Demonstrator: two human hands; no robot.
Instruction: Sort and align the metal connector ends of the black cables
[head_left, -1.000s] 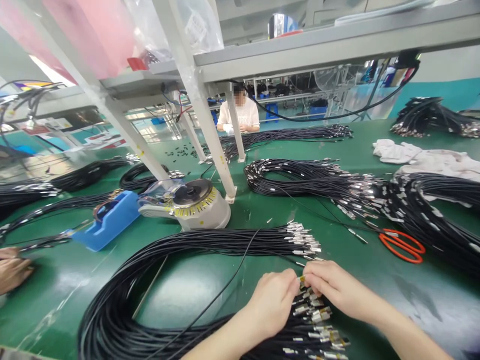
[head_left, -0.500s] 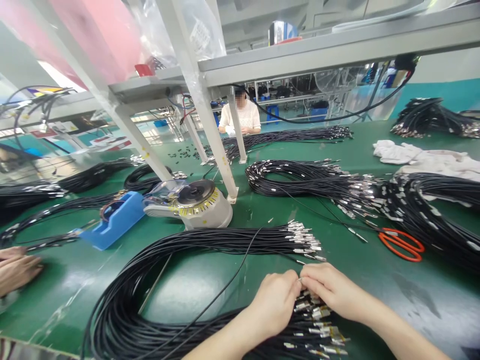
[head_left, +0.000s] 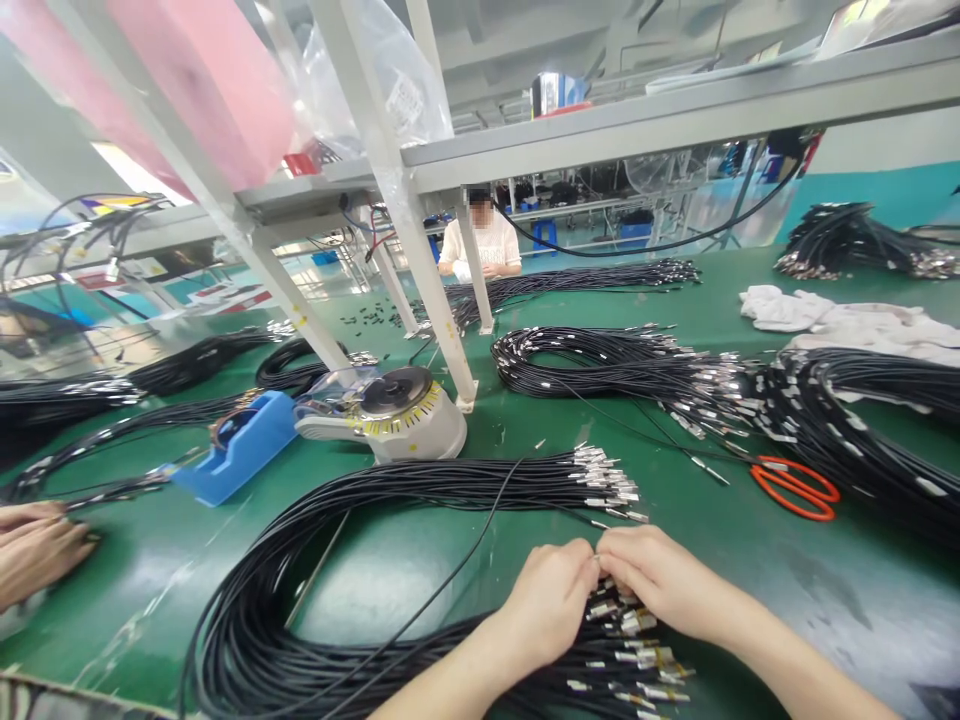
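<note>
The bundle of black cables (head_left: 450,487) lies on the green table (head_left: 375,560) as a loop which opens to the right, and one stray cable (head_left: 471,558) crosses it at a slant. At the lower leg of this bundle, the left hand (head_left: 551,600) has its fingers bent and pinching; its fingertips meet those of the right hand (head_left: 660,580), which pinches too. Between them a small pale piece shows, and I judge it to be a cable end (head_left: 598,559), mostly hidden. For good work, the left should support firmly while the right presses gently, without pulling the neighbouring ends (head_left: 645,655) just below. About room: at far left is a co-worker's hand (head_left: 41,555), well apart, above the near table edge (head_left: 75,690). Next, the blue tape dispenser (head_left: 247,450) and the round white machine (head_left: 409,430) limit reaching behind the loop. Right of the hands, green surface gives space until the orange handles (head_left: 796,487) and a thick coil (head_left: 847,440).
</note>
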